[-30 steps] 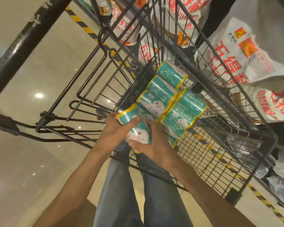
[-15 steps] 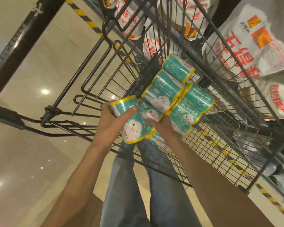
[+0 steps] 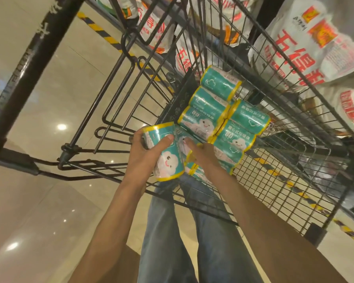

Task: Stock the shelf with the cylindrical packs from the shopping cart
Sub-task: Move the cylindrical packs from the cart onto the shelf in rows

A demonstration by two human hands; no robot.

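Cart handle: black bar, far left, above glossy floor; left hand: fingers and thumb wrapped round one teal cylindrical pack, yellow-rimmed, cloud face printed, raised over the near edge of the shopping cart; right hand: reaching among the next packs with one finger straight, other fingers hidden, grasp cannot be told; remaining packs: teal cylinders lying side by side on the wire basket floor, touching one another; white sacks: red lettering, beyond the cart's right wall.
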